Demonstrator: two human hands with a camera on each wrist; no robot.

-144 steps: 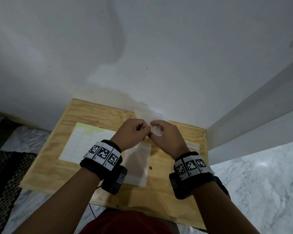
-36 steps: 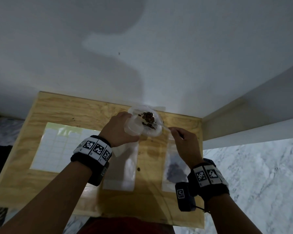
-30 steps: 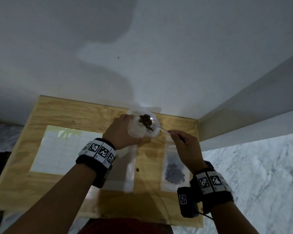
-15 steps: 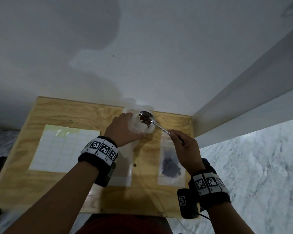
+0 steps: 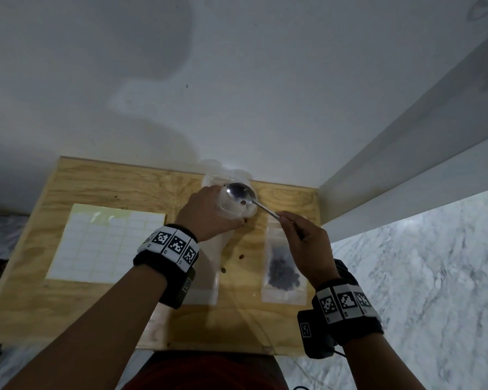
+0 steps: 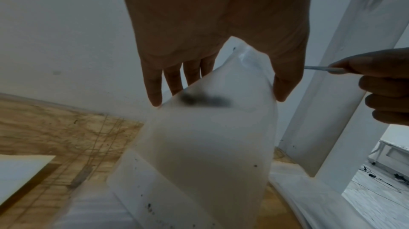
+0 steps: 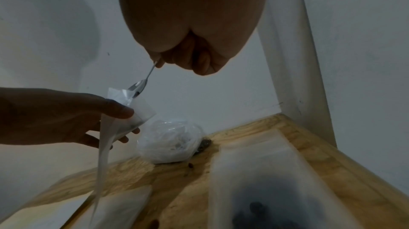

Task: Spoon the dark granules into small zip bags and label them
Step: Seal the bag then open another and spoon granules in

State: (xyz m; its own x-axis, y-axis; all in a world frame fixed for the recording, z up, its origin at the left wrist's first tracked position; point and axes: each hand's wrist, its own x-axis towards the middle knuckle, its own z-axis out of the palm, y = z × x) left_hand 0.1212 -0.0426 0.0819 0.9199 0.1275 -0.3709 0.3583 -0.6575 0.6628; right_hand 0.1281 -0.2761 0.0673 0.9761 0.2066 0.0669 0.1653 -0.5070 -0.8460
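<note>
My left hand [image 5: 213,211] grips a small clear zip bag [image 5: 233,209] and holds its mouth open above the table. Dark granules [image 6: 205,100] show through the bag wall. My right hand [image 5: 283,220] pinches the handle of a metal spoon [image 5: 241,192], whose bowl sits at the bag's mouth with a single granule left in it. A filled zip bag [image 5: 282,270] lies flat below my right hand. The sheet of white labels [image 5: 104,237] lies at the left.
A crumpled clear plastic bag [image 7: 170,141] with granules stands at the back against the wall. Flat empty zip bags [image 5: 206,280] lie under my left wrist. A few loose granules [image 5: 240,257] are scattered on the wooden table [image 5: 96,313]. A white post [image 5: 406,153] rises at the right.
Half a second ago the spoon carried a heap of granules over the bag's mouth; now its bowl is nearly empty. My left hand keeps holding the bag.
</note>
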